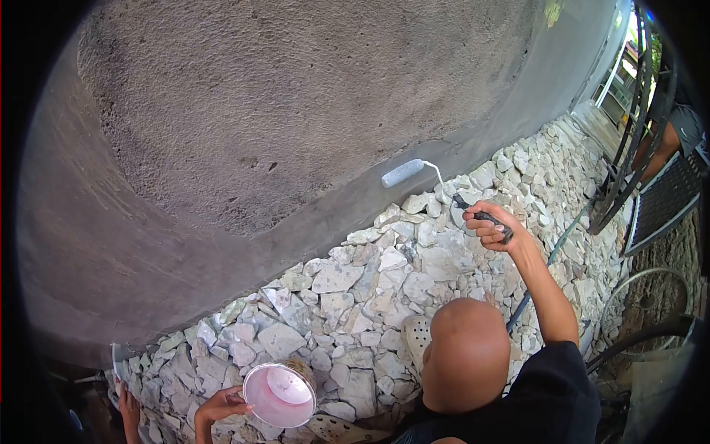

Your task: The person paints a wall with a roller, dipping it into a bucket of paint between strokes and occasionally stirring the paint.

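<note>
Neither of my own hands can be made out. A crouching co-worker in a black shirt [551, 403] grips the dark handle of a small paint roller [403, 174] in the right hand [494, 226]. Its pale grey sleeve lies at the lower part of a grey wall [318, 96]. At the lower left, another hand [222, 405], apparently the same co-worker's left, is closed on the rim of a pink-stained bucket [277, 396], tilted with its mouth towards me. Its arm leaves the frame. Further left, a second person's hand [128, 403] is near the wall's foot.
Broken pale stones [336, 277] cover the ground along the wall. A hose [558, 248] crosses them on the right. Beyond stand a dark metal frame [625, 163], a black mesh panel [665, 200] and a wheel rim [643, 307]. Another person's leg [658, 152] shows at the far right.
</note>
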{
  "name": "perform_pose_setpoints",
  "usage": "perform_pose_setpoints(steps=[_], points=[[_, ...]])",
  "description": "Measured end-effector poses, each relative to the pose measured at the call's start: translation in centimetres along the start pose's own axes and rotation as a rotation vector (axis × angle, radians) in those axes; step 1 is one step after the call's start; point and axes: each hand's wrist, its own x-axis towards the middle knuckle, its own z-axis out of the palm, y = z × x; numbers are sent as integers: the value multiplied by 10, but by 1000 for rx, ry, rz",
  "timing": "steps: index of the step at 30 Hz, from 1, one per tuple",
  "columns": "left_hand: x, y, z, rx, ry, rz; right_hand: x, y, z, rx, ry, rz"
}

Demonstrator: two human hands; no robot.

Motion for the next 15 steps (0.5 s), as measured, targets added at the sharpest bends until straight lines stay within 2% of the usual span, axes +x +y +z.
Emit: perform_pose_setpoints(steps=[4, 6, 11, 15], points=[[5, -7, -5, 28, -21, 25, 26, 4, -15, 13, 25, 46], [3, -7, -5, 35, -7, 30, 45, 8, -23, 117, 107, 104], [1, -10, -1, 19, 53, 0, 66, 10, -51, 185, 86, 143], [-1, -3, 1, 33, 48, 7, 61, 14, -37, 145, 122, 137]])
